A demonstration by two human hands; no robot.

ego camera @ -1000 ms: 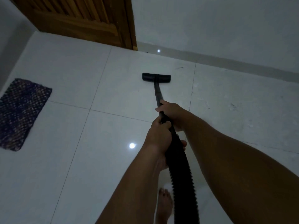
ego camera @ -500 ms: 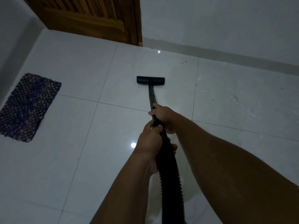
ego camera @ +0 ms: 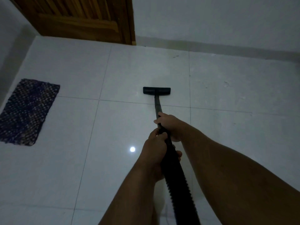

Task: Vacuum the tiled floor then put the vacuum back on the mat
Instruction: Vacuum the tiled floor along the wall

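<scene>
The black vacuum wand (ego camera: 157, 104) runs away from me to its flat floor head (ego camera: 156, 90), which lies on the white tiled floor (ego camera: 129, 70) just beyond a grout line. My right hand (ego camera: 170, 125) grips the wand higher up. My left hand (ego camera: 155, 146) grips it just behind, where the ribbed black hose (ego camera: 177, 181) begins. The hose runs down out of the bottom of the frame. The vacuum body is out of view. A dark woven mat (ego camera: 27, 111) lies flat at the left.
A wooden door (ego camera: 81, 18) stands at the far left corner, with white walls (ego camera: 211, 20) behind and to the left. Faint scuffs and specks mark the tiles at the right. A ceiling light reflects on the floor by my left hand.
The floor head has slid back toward me, from near the far wall to the nearer grout line. Both hands keep their grip on the wand. The view has tilted and shifted right.
</scene>
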